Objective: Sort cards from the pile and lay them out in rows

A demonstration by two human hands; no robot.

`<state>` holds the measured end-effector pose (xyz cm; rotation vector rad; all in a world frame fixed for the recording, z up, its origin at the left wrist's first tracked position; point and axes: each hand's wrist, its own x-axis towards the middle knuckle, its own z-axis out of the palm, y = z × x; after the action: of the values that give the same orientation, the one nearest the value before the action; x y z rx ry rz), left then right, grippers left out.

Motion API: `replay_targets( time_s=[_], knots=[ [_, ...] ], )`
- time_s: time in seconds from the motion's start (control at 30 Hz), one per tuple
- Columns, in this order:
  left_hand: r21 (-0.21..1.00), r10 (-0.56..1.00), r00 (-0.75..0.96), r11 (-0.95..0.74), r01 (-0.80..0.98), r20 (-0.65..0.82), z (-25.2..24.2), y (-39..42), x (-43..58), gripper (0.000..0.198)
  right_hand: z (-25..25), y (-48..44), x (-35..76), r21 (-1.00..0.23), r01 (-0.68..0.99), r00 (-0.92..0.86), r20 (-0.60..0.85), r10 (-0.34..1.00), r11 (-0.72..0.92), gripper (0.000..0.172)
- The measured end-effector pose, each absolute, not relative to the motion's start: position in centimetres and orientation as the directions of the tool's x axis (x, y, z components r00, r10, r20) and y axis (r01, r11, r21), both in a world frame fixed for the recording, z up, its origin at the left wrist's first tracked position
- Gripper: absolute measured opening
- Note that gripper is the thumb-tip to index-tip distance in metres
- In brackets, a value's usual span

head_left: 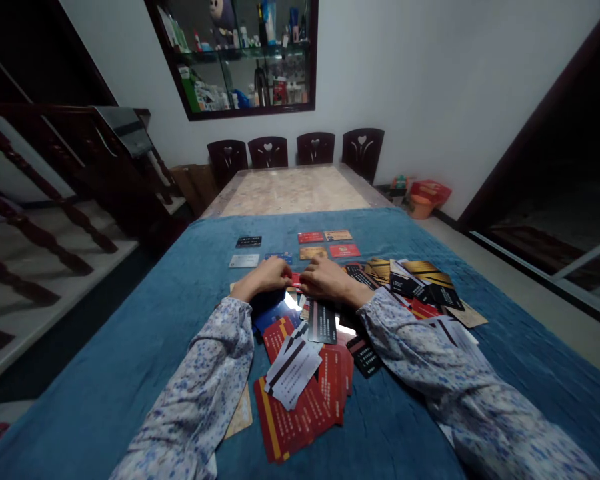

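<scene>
My left hand (269,275) and my right hand (326,277) are close together over the middle of the cloth. Between their fingertips is a small red card (295,281), with the fingers of both hands bent in and closed on its sides. Below the hands spreads a loose pile: red cards with a gold stripe (300,420), white cards with a dark stripe (294,370), a black card (323,322) and blue cards (273,315). Just beyond my hands lie a silver-white card (245,261), a blue card (279,257), a gold card (312,253) and a red card (345,251).
A blue cloth (145,333) covers the near part of the marble-look table (300,190). Beside my right forearm is another heap of black and gold cards (420,283). A black card (249,241) lies farther left. Several dark chairs (316,148) stand at the far end.
</scene>
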<state>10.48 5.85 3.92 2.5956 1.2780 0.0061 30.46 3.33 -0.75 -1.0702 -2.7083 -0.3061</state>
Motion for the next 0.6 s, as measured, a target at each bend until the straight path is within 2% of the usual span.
replay_targets(
  time_s=[0.2, 0.4, 0.6],
  knots=[
    [0.253, 0.774, 0.626, -0.590, 0.767, -0.095, 3.49, 6.28, 10.27, 0.018, -0.41, 3.07, 30.32, 0.104, 0.705, -0.700, 0.259, 0.665, 0.702, 0.034],
    [0.255, 0.783, 0.613, -0.574, 0.779, -0.110, 3.65, 6.46, 9.67, 0.029, 0.03, 2.94, 30.24, 0.110, 0.711, -0.698, 0.230, 0.678, 0.694, 0.039],
    [0.255, 0.767, 0.632, -0.593, 0.764, -0.111, 4.25, 6.26, 9.53, 0.028, -0.44, 3.39, 30.77, 0.020, 0.696, -0.689, 0.300, 0.660, 0.718, 0.037]
  ],
)
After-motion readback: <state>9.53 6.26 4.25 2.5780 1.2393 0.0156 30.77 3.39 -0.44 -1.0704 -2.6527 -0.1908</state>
